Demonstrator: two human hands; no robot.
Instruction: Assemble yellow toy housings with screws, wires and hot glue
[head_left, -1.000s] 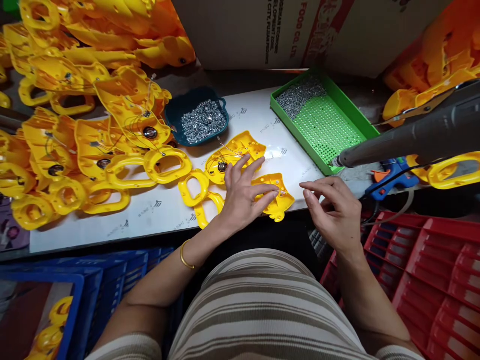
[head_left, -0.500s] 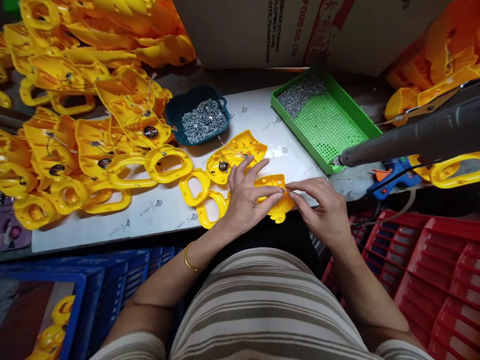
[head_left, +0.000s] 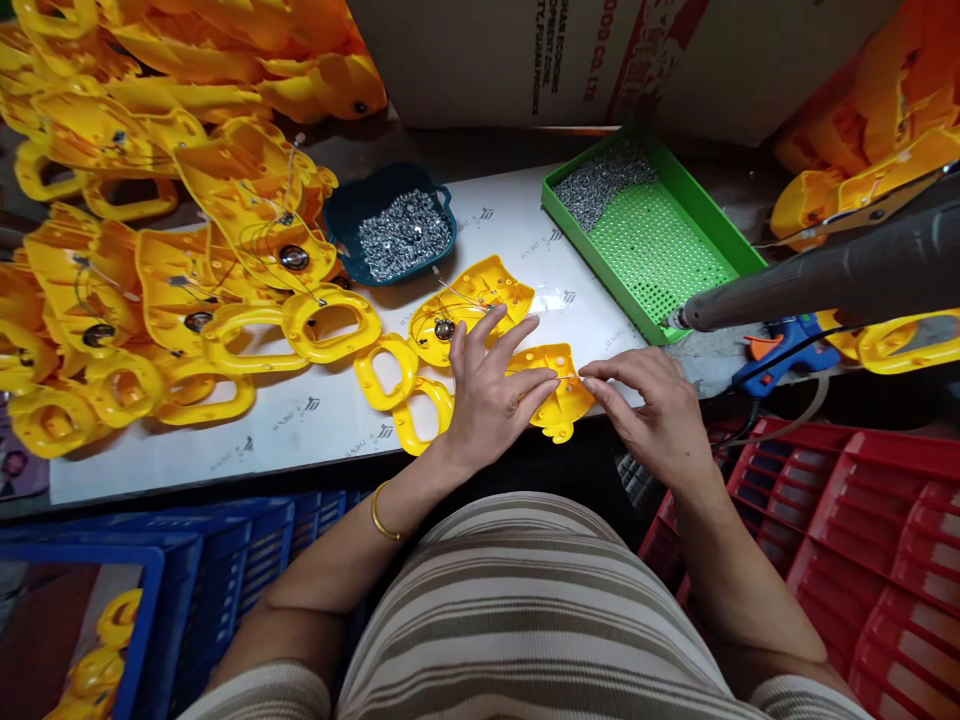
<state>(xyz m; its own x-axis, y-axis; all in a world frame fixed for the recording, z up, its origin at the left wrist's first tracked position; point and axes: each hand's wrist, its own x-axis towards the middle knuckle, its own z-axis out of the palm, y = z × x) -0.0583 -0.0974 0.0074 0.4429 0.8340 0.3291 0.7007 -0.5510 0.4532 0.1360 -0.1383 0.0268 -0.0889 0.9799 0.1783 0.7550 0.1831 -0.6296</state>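
The left hand (head_left: 489,400) and right hand (head_left: 654,408) pinch what looks like a thin wire (head_left: 568,376) over the yellow shell (head_left: 561,407); too hard a tug could snap it.

A glossy plastic shell piece (head_left: 564,406) lies at the front edge of the smooth counter (head_left: 517,200); toward its back, shiny metal screws (head_left: 405,235) heap in a plastic bowl (head_left: 346,222).
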